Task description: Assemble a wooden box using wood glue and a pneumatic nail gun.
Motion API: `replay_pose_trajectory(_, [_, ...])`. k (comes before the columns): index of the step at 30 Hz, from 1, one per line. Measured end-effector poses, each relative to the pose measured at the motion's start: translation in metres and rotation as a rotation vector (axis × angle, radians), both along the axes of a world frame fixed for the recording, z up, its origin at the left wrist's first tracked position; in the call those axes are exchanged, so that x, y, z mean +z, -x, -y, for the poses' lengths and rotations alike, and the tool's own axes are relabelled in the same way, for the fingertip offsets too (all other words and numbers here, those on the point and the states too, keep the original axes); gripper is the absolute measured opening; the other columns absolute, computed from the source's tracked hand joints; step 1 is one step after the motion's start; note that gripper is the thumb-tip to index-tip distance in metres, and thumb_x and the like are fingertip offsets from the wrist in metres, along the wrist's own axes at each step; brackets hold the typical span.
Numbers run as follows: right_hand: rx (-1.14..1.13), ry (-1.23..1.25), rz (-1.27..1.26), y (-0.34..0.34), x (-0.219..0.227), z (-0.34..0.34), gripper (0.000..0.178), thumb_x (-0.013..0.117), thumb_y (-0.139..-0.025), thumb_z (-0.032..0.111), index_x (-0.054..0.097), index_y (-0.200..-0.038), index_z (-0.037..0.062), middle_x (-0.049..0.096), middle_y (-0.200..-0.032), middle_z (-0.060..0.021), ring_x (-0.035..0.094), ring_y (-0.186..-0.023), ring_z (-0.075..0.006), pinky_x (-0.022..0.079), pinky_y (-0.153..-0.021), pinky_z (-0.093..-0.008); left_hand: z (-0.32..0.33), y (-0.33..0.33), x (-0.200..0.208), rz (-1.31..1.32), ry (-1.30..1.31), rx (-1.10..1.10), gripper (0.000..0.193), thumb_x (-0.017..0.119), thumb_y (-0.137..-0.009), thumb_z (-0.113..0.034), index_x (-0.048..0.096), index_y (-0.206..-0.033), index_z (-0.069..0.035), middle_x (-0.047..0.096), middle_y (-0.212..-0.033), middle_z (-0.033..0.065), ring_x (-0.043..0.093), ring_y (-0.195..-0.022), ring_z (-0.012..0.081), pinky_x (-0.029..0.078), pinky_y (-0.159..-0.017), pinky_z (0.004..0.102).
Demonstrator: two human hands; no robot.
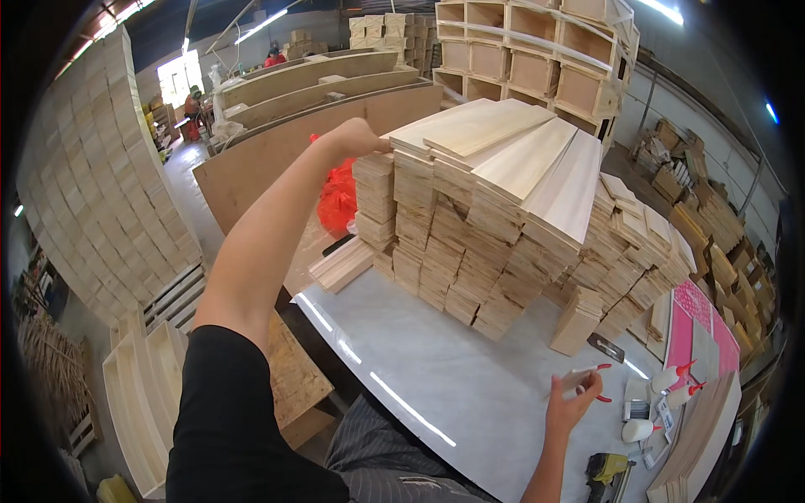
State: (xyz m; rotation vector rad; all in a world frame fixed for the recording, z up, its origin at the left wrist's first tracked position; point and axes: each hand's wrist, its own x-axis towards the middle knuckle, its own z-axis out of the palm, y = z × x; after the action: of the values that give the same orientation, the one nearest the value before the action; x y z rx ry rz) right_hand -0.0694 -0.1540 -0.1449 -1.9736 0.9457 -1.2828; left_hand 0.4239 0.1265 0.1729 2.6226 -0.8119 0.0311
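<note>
My left arm stretches to the far left end of a big stack of flat wooden boards (470,226). My left hand (355,139) is curled at the upper edge there, fingertips partly hidden, and appears to grip a wooden board (375,161). Over the right part of the grey tabletop (419,360), my right hand (575,404) is closed on a small flat pale piece (577,381). Red handle ends (604,399) of a tool, seemingly pliers, stick out beside its fingers. Several loose boards (537,159) lie fanned on top of the stack.
Glue bottles (673,377), a brush (637,409) and a yellow-green power tool (607,469) lie at the right. A small upright board stack (577,320) stands nearby. Behind the left side hangs a red plastic bag (337,201). Tall wooden stacks (101,176) and crates (528,50) surround the table.
</note>
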Motion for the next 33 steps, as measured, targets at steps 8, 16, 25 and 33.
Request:
replay_pose_trajectory(8, [0.095,-0.087,-0.122,0.026,0.0,-0.064,0.101,0.086,-0.075,0.009,0.027,-0.157,0.0081,0.046,-0.151,-0.0192,0.049,-0.136,-0.0317,0.043,-0.105,-0.0442,0.015,0.028,0.019,0.371,0.627,0.353,0.032,0.076,-0.083,-0.023,0.074,-0.104,0.0,0.073,-0.112,0.0227,0.069,-0.11,0.0373,0.054,-0.095,0.0421])
replay_pose_trajectory(16, [0.21,-0.179,-0.23,0.057,0.01,-0.102,0.103,0.086,-0.073,0.007,0.029,-0.158,0.0055,0.043,-0.155,-0.0201,0.045,-0.142,-0.0348,0.043,-0.109,-0.0464,-0.098,0.126,-0.103,-0.292,1.343,0.143,0.029,0.064,-0.099,-0.012,0.059,-0.123,0.004,0.069,-0.112,0.0152,0.072,-0.095,0.0245,0.063,-0.08,0.0398])
replay_pose_trajectory(25, [0.383,-0.222,-0.213,0.068,0.01,-0.112,0.102,0.087,-0.072,0.009,0.03,-0.157,0.0051,0.045,-0.153,-0.0209,0.045,-0.14,-0.0339,0.041,-0.111,-0.046,-0.025,0.318,-0.268,-1.257,1.233,0.104,0.027,0.071,-0.099,-0.018,0.066,-0.118,0.0,0.074,-0.108,0.0104,0.073,-0.095,0.0207,0.063,-0.082,0.0351])
replay_pose_trajectory(33, [0.334,-0.251,-0.215,0.086,0.013,-0.126,0.102,0.088,-0.075,0.018,0.03,-0.157,0.0033,0.047,-0.152,-0.0226,0.047,-0.137,-0.0335,0.042,-0.109,-0.0444,0.018,0.36,-0.329,-1.589,0.891,0.075,0.041,0.068,-0.101,-0.032,0.062,-0.122,0.002,0.071,-0.109,0.0129,0.073,-0.091,0.0201,0.064,-0.075,0.0343])
